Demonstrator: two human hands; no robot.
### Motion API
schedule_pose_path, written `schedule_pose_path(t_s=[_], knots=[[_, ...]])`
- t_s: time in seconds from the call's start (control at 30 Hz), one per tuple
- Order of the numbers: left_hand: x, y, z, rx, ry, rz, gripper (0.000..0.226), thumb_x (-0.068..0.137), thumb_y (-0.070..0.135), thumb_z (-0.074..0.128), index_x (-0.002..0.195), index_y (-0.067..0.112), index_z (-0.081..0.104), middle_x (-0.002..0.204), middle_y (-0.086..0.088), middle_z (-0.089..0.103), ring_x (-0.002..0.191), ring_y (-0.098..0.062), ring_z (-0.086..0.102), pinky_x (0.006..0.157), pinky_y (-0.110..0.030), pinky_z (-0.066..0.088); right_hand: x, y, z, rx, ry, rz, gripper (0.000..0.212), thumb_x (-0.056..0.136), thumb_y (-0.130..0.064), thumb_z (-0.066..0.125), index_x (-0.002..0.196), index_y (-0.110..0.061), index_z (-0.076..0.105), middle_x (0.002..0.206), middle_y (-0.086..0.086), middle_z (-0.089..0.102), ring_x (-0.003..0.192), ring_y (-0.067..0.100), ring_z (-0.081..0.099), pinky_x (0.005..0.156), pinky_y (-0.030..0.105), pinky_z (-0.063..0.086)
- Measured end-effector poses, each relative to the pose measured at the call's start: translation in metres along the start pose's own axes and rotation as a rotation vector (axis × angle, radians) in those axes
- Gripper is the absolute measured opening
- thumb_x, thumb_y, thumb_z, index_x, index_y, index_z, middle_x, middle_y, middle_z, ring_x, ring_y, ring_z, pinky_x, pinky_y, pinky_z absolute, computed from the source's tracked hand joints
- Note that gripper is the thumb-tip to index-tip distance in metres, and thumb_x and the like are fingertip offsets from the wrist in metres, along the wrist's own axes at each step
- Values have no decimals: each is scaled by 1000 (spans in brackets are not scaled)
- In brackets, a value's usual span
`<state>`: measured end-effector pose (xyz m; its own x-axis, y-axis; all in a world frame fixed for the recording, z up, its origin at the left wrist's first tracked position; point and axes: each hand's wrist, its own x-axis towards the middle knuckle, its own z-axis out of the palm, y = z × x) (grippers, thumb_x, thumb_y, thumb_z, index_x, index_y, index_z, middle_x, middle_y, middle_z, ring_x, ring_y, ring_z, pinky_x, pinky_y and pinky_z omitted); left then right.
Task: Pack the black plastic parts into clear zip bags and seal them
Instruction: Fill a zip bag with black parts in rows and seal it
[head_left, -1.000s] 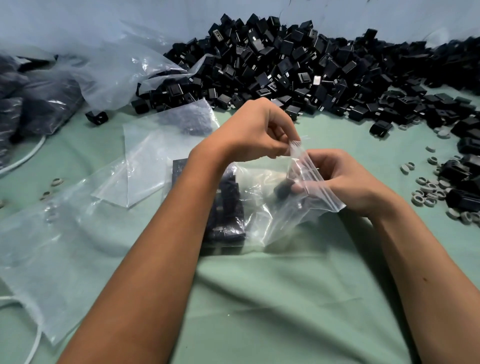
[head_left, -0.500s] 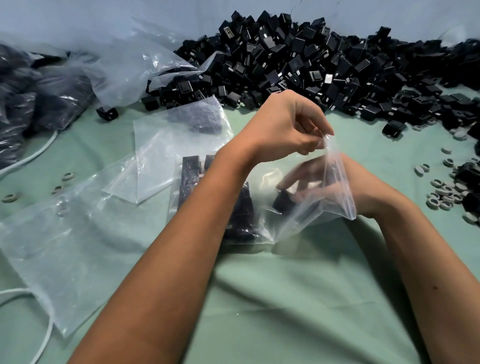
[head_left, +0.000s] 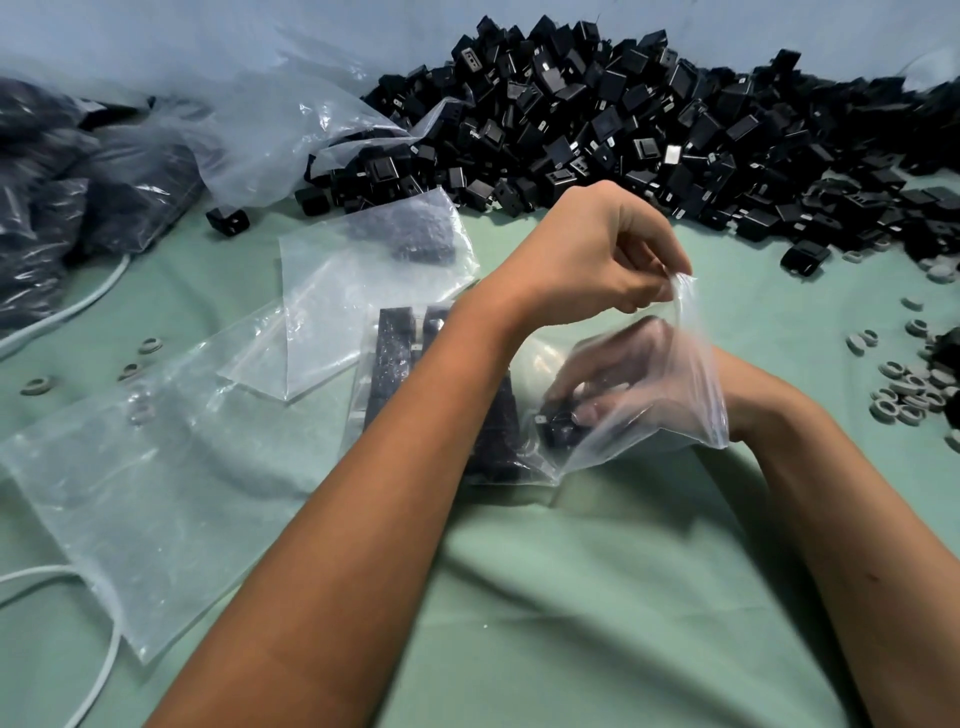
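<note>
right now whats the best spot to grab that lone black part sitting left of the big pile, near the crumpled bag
Take the lone black part across its two flat side faces, coming straight down from above. It sits apart from the pile of black parts on the green cloth, so a grip has room on both sides. Its boxy shape gives parallel faces to pinch. Avoid coming from behind, where the crumpled clear bag hangs close.

Thin clear plastic zip bag (head_left: 670, 395), glossy, crinkled, film hazy where it overlaps. Heap of small black moulded-plastic box parts (head_left: 623, 130), mostly matt, some faces with faint sheen. Pale green cloth table cover (head_left: 597, 597), matt, softly creased. Large clear plastic sheet bag (head_left: 156, 493), shiny, wrinkled. Small grey rings (head_left: 904, 395), dull finish, material unclear. White cord (head_left: 98, 670), smooth.
</note>
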<state>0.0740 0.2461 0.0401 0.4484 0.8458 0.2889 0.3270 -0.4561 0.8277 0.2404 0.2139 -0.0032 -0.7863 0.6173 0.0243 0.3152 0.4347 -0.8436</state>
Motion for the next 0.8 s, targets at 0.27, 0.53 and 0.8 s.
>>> schedule_pose_path(t_s=[0.27, 0.53, 0.8], knots=[[-1, 2, 1, 28, -16, -8, 15, 81, -8, 80, 94, -2, 79, 74, -17, 73, 64, -19, 71, 68, -39, 65, -3, 9, -1, 158, -26, 132, 36, 82, -10, 87, 116, -21, 77, 101, 5, 80, 95, 25, 77, 79, 31, 59], [-2, 10, -3, 40, -17, 7, 14, 82, -9, 78, 94, -3, 79, 73, -17, 73, 63, -22, 72, 69, -43, 64, 1, 4, -1, 117, -95, 80, 29, 84, -26, 86, 112, -26, 80, 103, 6, 79, 96, 31, 74, 92, 48, 59], [-2, 10, 0, 39, 3, 15, 14, 82, -9, 77, 95, -4, 78, 75, -20, 73, 64, -22, 72, 68, -43, 64, 10, 30, -8, 127, -120, 188, 29, 78, -29, 90, 104, -38, 81, 105, -8, 79, 97, 16, 76, 83, 26, 59]])
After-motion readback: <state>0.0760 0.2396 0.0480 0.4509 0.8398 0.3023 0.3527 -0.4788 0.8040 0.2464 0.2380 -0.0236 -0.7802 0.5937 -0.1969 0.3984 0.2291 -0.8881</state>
